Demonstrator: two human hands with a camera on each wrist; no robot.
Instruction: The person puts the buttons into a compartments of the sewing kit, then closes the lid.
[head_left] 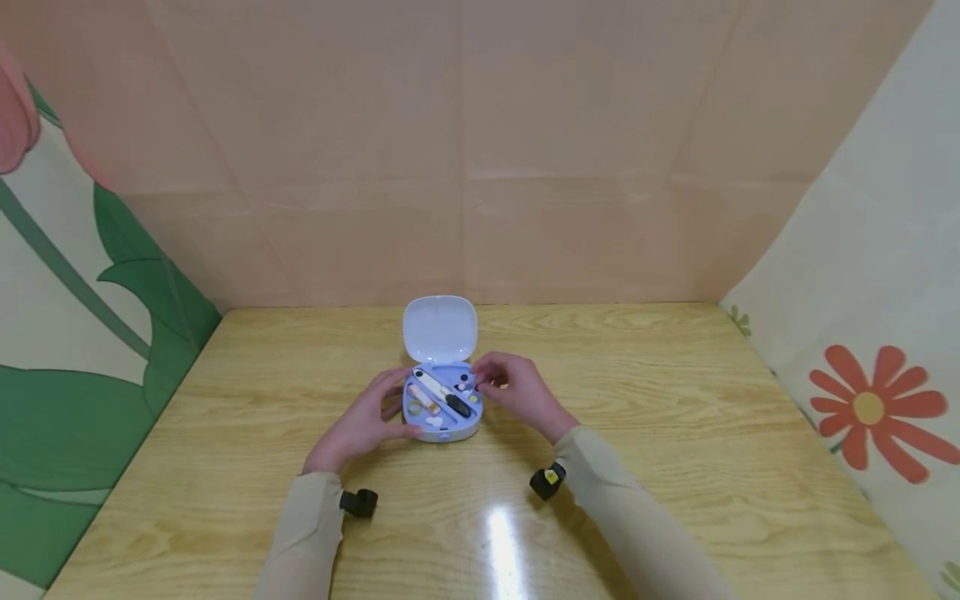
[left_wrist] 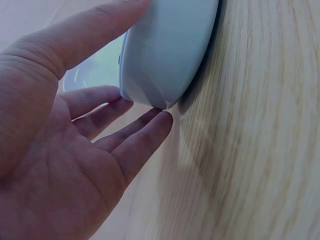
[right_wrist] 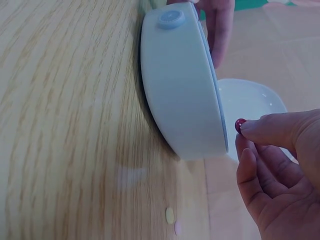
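Observation:
A small pale-blue pillbox-like case (head_left: 450, 435) stands with its lid (head_left: 440, 328) raised. Inside, a long white-and-black tool (head_left: 444, 394) lies diagonally among several small items in compartments. My left hand (head_left: 365, 423) holds the case at its left side, thumb at the front rim; in the left wrist view its fingertips (left_wrist: 162, 120) touch the case wall. At the right rim, my right hand (head_left: 525, 390) pinches a small shiny dark-red bead or pill (right_wrist: 240, 125) between thumb and index finger, its other fingers curled loosely.
The case sits on a wood-grain table (head_left: 675, 433). A yellow pill (right_wrist: 170, 215) and a pink pill (right_wrist: 178, 228) lie on the table beside the case. A plain backdrop (head_left: 570, 167) rises behind the table, with flower-printed cloth (head_left: 868, 408) at the sides.

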